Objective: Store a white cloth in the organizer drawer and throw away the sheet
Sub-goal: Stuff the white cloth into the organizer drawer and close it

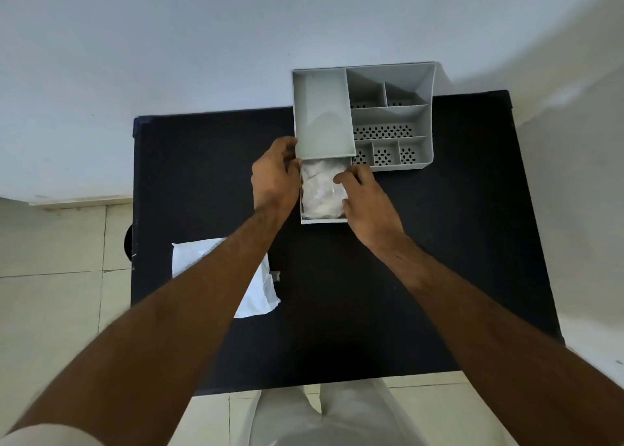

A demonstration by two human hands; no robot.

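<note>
— So where is the white cloth [322, 192] sitting right now?

— It is lying bunched up inside the pulled-out drawer [324, 221] at the front of the grey organizer [361, 118], filling it nearly wall to wall. The right hand [366, 202] is resting over the drawer's right edge with its fingers pressing down on the cloth, not clenched. The left hand [275, 175] is curling loosely against the drawer's left side near the organizer's corner; whether it is actually gripping anything, I cannot tell.

— How is the cloth going to handle?

— Probably soft, light and springy, so it is likely puffing back up; flat fingers pushing on its middle should be working better than pinching.

— And the sheet [256, 297]?

— It is lying flat on the black table [439, 260], partly under the left forearm. It looks thin and limp, so lifting it by an edge or corner seems best.
</note>
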